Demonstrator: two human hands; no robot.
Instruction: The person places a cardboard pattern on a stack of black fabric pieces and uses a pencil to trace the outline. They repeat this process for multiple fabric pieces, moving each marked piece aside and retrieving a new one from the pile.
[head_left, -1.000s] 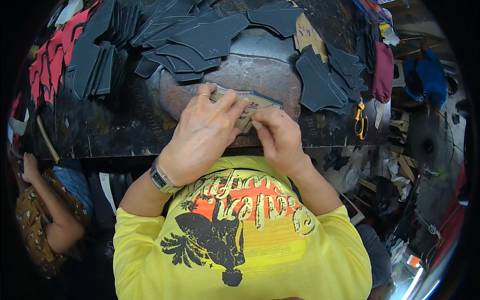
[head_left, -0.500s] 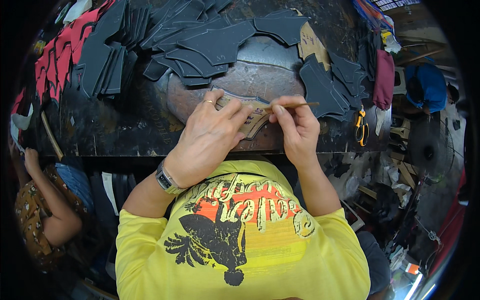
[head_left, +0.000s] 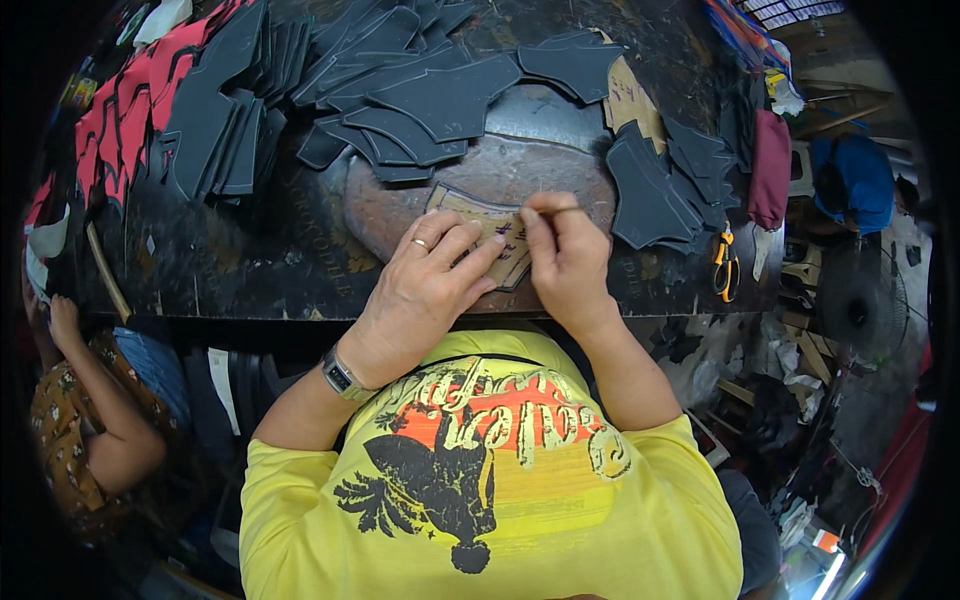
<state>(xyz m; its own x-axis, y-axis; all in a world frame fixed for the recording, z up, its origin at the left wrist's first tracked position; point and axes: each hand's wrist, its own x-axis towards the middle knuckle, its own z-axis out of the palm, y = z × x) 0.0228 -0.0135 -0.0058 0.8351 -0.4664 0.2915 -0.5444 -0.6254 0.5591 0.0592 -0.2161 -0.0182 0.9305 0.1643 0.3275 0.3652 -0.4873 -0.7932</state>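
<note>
A tan card template (head_left: 511, 232) with handwritten marks lies on a dark cut piece, whose edge shows around it, near the table's front edge. Flat on its left part rests my left hand (head_left: 425, 262), fingers spread and pressing it down. My right hand (head_left: 568, 250) is closed in a pinch at the template's upper right edge. Between thumb and fingers it holds a thin brown pencil-like stick, now mostly hidden by the fingers. Under the work is a worn brown board (head_left: 545, 165).
Stacks of dark cut pieces (head_left: 440, 95) lie behind, with more (head_left: 650, 190) at right beside another tan template (head_left: 632, 100). Red pieces (head_left: 125, 110) are at far left. Orange-handled snips (head_left: 725, 265) lie at the right edge. Another person's arm (head_left: 110, 400) is at left.
My right hand has moved left along the template's upper edge, and the stick has turned so that less of it shows. The left hand stays on the template, with its index finger shifted slightly.
</note>
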